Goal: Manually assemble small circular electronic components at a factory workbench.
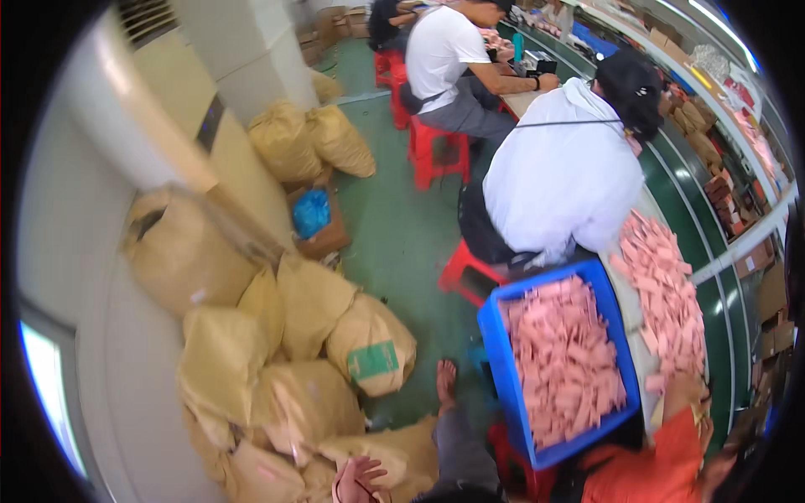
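Observation:
Low at the bottom edge, my left hand (pixel 359 480) shows with its fingers spread and nothing visible in it. It is just above the pale tan woven sacks (pixel 310 402) piled along the left wall, though whether it touches them I cannot tell. My right hand is out of the picture. To the right of my leg stands a blue crate (pixel 489 335) heaped with small pink flat pieces (pixel 570 360). Beside the crate, more loose pink pieces (pixel 662 293) lie spread along the workbench.
An orange-sleeved co-worker (pixel 654 461) reaches into the bench pieces at lower right. Ahead sit people in white shirts (pixel 562 168) on red stools (pixel 436 155). A cardboard box (pixel 323 243) with blue plastic stands by the wall. A green conveyor (pixel 713 302) runs beyond the bench.

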The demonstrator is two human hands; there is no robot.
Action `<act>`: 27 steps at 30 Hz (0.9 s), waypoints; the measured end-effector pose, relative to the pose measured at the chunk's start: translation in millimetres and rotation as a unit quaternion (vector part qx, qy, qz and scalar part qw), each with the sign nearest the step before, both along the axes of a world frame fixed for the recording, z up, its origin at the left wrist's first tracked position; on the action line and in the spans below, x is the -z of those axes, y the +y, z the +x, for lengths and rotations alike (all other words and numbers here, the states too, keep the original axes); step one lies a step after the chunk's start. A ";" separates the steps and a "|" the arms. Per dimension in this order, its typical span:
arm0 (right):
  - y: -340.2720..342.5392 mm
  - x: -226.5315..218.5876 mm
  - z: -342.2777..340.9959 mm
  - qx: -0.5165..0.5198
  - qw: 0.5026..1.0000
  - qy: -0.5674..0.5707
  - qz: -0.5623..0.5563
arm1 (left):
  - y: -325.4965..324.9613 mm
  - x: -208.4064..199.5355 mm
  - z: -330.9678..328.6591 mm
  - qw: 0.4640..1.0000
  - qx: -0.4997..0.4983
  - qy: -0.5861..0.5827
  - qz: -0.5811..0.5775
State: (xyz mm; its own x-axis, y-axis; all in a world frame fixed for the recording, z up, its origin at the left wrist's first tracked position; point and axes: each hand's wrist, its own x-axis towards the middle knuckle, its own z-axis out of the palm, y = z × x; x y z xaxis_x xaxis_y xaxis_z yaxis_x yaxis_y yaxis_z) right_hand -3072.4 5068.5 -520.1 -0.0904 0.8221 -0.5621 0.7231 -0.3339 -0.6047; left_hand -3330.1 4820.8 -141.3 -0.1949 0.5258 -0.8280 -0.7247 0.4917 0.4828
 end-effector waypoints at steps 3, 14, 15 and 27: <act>21.5 -25.9 -36.7 -0.049 0.998 0.025 -0.012 | 78.5 -11.5 -43.1 0.999 -0.033 0.008 -0.029; 142.2 -207.1 -10.3 -0.210 0.970 0.026 0.122 | 410.9 -93.8 -146.2 0.997 0.002 0.043 0.063; 147.9 -216.2 -13.5 -0.224 0.965 0.024 0.134 | 434.3 -91.1 -155.3 0.993 0.056 0.069 0.083; 522.8 -477.4 -321.0 -0.153 0.975 0.154 0.053 | 776.1 2.8 -287.3 0.783 0.465 0.114 0.397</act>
State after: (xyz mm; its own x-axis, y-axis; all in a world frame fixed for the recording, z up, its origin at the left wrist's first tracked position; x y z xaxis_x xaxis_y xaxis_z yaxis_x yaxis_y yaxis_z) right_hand -3393.4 5591.2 -42.7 -0.4921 0.7823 -0.3819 0.5568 -0.0543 -0.8288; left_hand -3617.5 5596.9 -144.1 0.4836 0.8593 -0.1666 -0.0815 0.2337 0.9689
